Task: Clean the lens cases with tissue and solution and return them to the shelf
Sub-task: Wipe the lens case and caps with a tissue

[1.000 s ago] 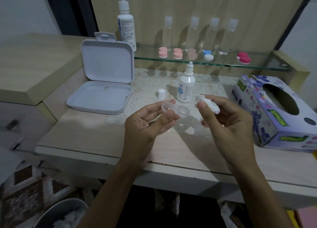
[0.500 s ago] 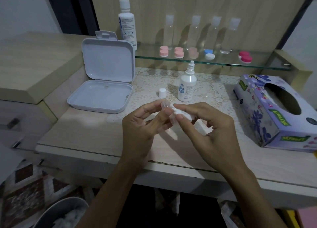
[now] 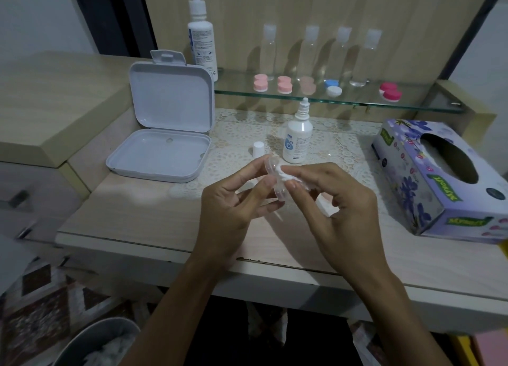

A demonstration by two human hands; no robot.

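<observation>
Wooden desk (image 3: 154, 217) under glass shelf (image 3: 412, 103), lace mat (image 3: 242, 134) between.

dim room, light wood-grain wall panel (image 3: 302, 13) behind a pale desk (image 3: 143, 217); dark doorway (image 3: 110, 16) back left; patterned floor (image 3: 55, 297) below

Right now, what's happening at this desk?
A person is wiping a clear lens case, held in the left hand, with a wad of tissue pinched in the right hand. A small solution bottle stands uncapped behind the hands, its cap beside it. Five coloured lens cases sit on the glass shelf.
</observation>
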